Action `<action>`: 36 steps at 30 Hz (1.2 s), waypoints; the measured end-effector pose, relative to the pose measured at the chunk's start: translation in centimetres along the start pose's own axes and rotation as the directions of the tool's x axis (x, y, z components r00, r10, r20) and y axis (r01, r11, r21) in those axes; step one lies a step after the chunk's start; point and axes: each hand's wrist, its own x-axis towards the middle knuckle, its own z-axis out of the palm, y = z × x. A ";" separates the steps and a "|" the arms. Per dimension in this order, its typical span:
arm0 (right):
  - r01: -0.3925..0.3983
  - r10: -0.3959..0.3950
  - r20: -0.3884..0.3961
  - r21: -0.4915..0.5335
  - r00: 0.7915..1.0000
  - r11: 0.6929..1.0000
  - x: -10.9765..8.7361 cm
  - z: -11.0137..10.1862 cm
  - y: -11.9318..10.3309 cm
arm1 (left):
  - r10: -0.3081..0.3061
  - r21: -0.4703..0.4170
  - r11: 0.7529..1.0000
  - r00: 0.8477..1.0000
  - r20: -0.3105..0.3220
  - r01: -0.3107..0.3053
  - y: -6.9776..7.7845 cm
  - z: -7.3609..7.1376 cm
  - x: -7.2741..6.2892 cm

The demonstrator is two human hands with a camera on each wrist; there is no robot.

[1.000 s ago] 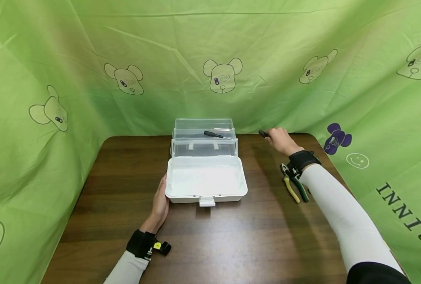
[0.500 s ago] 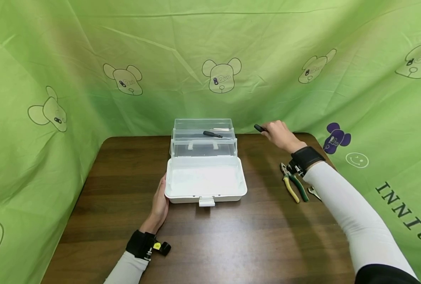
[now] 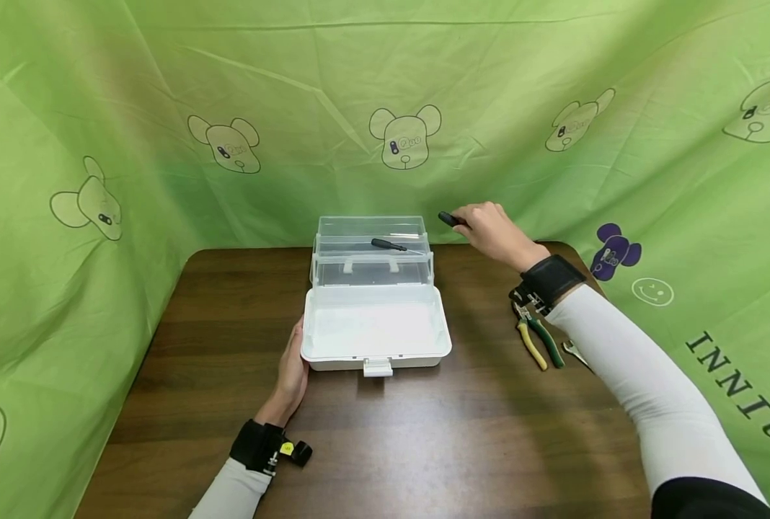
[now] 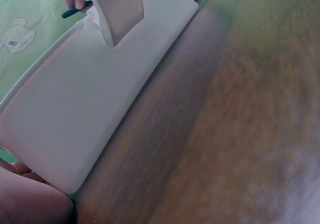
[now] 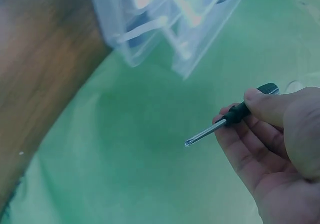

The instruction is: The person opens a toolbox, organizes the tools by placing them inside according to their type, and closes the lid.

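Note:
A white toolbox with a front latch stands with its clear tiered trays raised behind its bare white bottom. My left hand rests along the box's left side, its fingers partly hidden by the box in the left wrist view. In my right hand I pinch a short black-handled screwdriver between thumb and fingers; its cross-shaped metal tip points away from the palm in the right wrist view. The hand is in the air, right of the trays and apart from them. A second black-handled screwdriver lies in a tray.
Pliers with one yellow and one green handle lie on the brown wooden table to the right. Beside them, a wrench is partly covered by my right sleeve. A green printed cloth hangs behind and around the table.
My right hand has moved left and up with the screwdriver, closer to the trays. The wrench has come into sight from under the right forearm. My left hand has stayed put.

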 end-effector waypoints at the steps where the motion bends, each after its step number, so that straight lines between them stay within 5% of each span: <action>1: 0.010 -0.010 -0.005 0.003 1.000 1.000 0.2 -0.1 -0.4 | -0.001 0.000 1.000 1.000 -0.002 0.001 0.0 0.0 0.0; 23: 0.116 -0.119 0.023 0.089 0.993 0.989 5.4 -0.7 -5.8 | 0.005 -0.004 1.000 1.000 -0.010 -0.005 -0.1 0.0 0.1; 36: 0.143 -0.161 0.106 0.158 0.981 0.977 7.5 2.1 -7.1 | 0.003 -0.013 1.000 1.000 -0.017 -0.004 -0.1 0.1 0.1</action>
